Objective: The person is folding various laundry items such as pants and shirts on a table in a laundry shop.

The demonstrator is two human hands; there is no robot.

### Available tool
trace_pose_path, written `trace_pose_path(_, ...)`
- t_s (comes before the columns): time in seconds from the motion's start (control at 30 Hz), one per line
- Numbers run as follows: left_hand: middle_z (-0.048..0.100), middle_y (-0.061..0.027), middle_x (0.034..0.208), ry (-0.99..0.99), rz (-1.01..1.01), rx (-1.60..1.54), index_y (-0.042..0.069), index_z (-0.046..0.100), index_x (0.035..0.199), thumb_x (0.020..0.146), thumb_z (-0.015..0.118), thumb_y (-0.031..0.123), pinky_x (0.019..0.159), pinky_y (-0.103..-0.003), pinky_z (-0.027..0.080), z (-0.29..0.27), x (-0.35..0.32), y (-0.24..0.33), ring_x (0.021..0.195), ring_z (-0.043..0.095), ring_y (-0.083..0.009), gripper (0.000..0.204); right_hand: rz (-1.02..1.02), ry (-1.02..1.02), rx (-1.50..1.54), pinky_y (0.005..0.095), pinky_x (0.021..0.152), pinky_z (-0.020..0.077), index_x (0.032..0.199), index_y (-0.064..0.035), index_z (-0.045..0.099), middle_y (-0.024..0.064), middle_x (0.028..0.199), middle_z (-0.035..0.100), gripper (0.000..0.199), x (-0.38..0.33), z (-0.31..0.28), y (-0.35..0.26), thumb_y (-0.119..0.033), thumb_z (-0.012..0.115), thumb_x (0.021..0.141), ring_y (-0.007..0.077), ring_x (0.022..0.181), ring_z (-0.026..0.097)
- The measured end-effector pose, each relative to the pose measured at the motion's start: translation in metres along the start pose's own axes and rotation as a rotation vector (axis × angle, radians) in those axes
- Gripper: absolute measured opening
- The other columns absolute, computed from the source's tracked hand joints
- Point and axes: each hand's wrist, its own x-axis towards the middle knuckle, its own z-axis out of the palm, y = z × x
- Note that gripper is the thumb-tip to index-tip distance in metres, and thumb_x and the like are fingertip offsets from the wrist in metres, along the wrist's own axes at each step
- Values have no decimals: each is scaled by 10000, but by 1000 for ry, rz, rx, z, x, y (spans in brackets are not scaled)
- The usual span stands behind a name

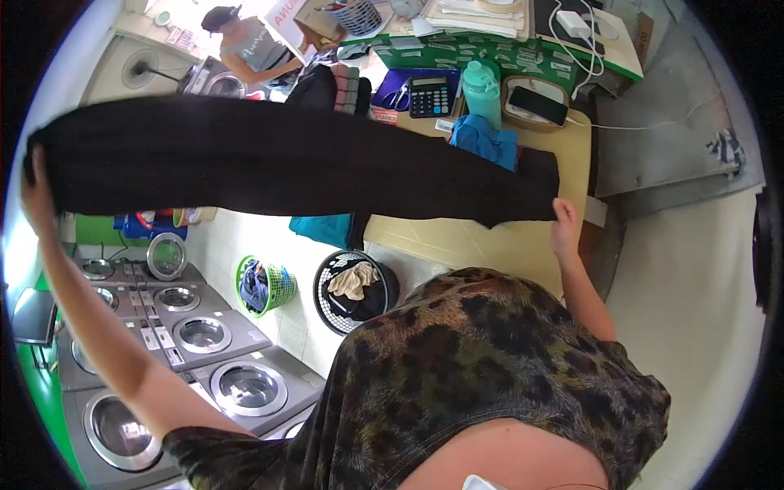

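Observation:
A long black pair of trousers [286, 159], folded lengthwise, is stretched nearly level between my two hands. At the far left, my left hand [37, 192] is closed on one end, its fingers partly behind the cloth. My right hand [565, 227] pinches a lower corner of the other end, over the yellow table [425, 245]. Just behind the black cloth lies a folded blue garment [486, 140] on the table. Below the cloth, a teal folded garment [322, 230] shows at the table's left edge.
A turquoise bottle [482, 94], a calculator [431, 97] and a phone [537, 105] in a basket stand at the table's back. A black laundry basket [355, 290] and a green one [265, 286] are on the floor. Washers [245, 388] line the left; another person [249, 53] is farther back.

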Motion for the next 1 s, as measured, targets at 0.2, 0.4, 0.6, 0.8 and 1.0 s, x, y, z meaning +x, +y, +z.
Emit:
trace_pose_path(0.2,603,-176,1074,-2,-263,-225,5,552,1138,863,561,363,844,-340,433,131,-190,21,968,582,-258,451,-191,193,-67,269,766,425,845,-46,554,44,915,612,112,-29,-81,-51,-150,552,887,117,837,540)
trace_pose_path(0.4,621,-147,988,-288,-420,-537,-20,566,1069,878,553,302,829,-328,430,240,-312,40,912,577,-246,375,-225,304,-343,274,730,421,846,-27,546,38,823,594,190,-46,-120,-90,-212,551,890,147,761,531)
trace_pose_path(0.6,620,-155,925,-695,-650,-705,-11,576,1029,857,552,406,775,-325,439,354,-385,85,847,575,-226,451,-205,464,-1246,343,673,433,868,-13,574,132,780,575,271,-18,-83,-60,-284,572,858,228,723,543)
trace_pose_path(0.8,554,-272,1091,-922,-743,-594,-78,483,1158,825,508,540,899,-383,394,445,-467,114,1038,531,-362,702,-8,523,-1425,461,694,436,885,-28,580,203,832,612,210,15,-73,19,-230,540,847,400,798,569)
trace_pose_path(1.0,585,-259,1024,-941,-630,-612,-44,515,1128,847,468,542,852,-406,417,486,-477,124,973,556,-378,652,89,503,-1391,449,744,451,991,13,518,218,954,595,315,18,-54,8,-244,590,823,373,884,570)
